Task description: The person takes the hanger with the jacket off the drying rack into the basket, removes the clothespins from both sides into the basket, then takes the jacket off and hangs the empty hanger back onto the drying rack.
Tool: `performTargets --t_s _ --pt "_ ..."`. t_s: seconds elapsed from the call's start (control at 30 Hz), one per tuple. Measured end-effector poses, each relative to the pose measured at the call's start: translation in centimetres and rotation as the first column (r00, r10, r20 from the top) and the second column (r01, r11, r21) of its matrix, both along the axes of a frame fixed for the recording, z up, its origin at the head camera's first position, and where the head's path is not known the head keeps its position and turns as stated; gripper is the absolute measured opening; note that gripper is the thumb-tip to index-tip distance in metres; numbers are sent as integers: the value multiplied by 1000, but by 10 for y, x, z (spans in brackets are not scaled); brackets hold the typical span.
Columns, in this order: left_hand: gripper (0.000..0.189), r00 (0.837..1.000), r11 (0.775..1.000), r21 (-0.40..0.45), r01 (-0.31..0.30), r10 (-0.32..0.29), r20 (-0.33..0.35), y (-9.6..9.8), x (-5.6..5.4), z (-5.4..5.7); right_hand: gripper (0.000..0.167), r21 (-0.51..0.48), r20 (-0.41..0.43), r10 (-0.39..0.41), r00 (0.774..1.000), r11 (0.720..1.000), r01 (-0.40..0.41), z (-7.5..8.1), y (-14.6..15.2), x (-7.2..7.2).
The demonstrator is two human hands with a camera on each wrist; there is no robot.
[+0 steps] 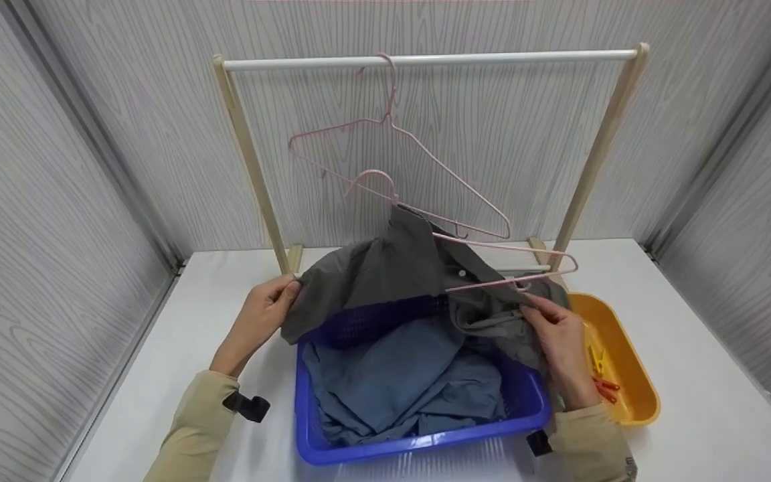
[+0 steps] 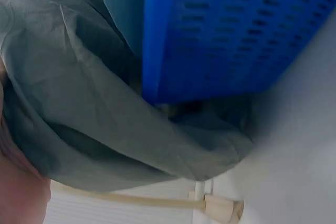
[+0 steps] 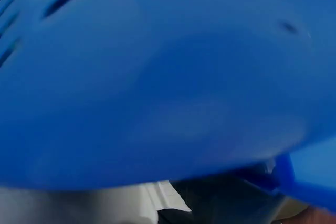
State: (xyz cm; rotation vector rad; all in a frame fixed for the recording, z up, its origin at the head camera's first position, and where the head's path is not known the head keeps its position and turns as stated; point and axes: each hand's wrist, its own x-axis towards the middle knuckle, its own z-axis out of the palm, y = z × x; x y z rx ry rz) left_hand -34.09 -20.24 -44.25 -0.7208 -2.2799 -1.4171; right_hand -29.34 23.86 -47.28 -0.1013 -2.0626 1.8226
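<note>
A dark grey shirt (image 1: pixel 372 271) hangs spread between both hands, above the back of the blue basket (image 1: pixel 419 443). My left hand (image 1: pixel 268 311) pinches its left edge between thumb and fingers. My right hand (image 1: pixel 559 338) pinches the shirt's right part, close under the hanger's lower bar. A pink hanger (image 1: pixel 506 246) has its left arm hidden in the shirt and its right arm bare in front, with its hook rising above the cloth. In the left wrist view the shirt cloth (image 2: pixel 100 108) drapes beside the basket; in the right wrist view the basket (image 3: pixel 173 98) hides most things.
A second pink hanger (image 1: pixel 449 173) hangs on the white rail (image 1: pixel 492 57) of the wooden-legged rack. Blue-grey cloth (image 1: pixel 392 375) lies in the basket. On the right an orange tray (image 1: pixel 643 395) holds yellow and red clothespins (image 1: pixel 603 385). Patterned panels enclose the table.
</note>
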Motion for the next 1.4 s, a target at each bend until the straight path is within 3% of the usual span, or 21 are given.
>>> performTargets --t_s 0.1,0.2,0.3,0.4,0.5,0.57,0.63,0.77,0.83,0.9,0.97,1.07,1.1,1.17,1.23,1.27,1.33,1.4 --pt "30 1000 999 30 -24 24 10 3 -1 1 29 226 -44 110 993 969 -97 3 -17 6" --pt "33 998 998 41 -56 56 1 6 -3 1 36 390 -31 271 962 889 -238 6 -39 18" --pt "34 998 998 34 -59 59 -12 9 -2 1 45 512 46 426 904 766 -388 4 -61 30" --pt "34 998 999 4 -52 53 -18 14 0 2 53 608 172 536 826 602 -517 -3 -78 39" --pt "32 998 997 -45 -57 57 -9 18 5 2 56 670 306 569 763 441 -597 -11 -90 43" --pt "31 998 995 -76 -61 62 2 20 7 0 57 677 374 558 741 382 -629 -16 -94 44" --pt "30 998 994 -93 -63 64 14 21 9 -3 55 672 409 554 725 355 -650 -18 -95 43" --pt "32 998 993 -103 -64 66 21 21 10 -6 53 654 409 564 717 367 -661 -16 -94 41" --pt "32 998 993 -103 -57 60 23 21 12 -5 49 663 373 570 732 388 -640 -11 -91 41" --pt "32 998 993 -109 -50 52 19 22 14 -4 43 670 312 567 762 438 -600 -1 -84 41" --pt "30 999 991 -125 -41 42 5 23 15 -4 35 681 197 546 815 522 -514 10 -74 43" --pt "29 999 983 -179 -30 22 -44 26 18 -5 28 641 -77 452 889 705 -303 29 -54 48" --pt "29 998 980 -200 -25 11 -67 27 19 -5 30 623 -183 394 901 755 -204 34 -47 49" --pt "29 993 972 -233 -9 -18 -116 29 19 -6 33 567 -364 280 888 824 -28 41 -35 49" --pt "30 984 967 -255 3 -48 -169 31 20 -7 39 539 -450 193 872 837 93 45 -26 47" --pt "30 980 965 -261 10 -61 -189 32 20 -7 41 547 -460 165 872 827 132 45 -22 45" --pt "31 974 962 -271 23 -82 -209 35 20 -8 40 579 -425 150 893 803 140 42 -17 40" --pt "30 978 962 -268 51 -102 -180 36 20 -8 35 612 -377 159 912 782 117 37 -14 36"
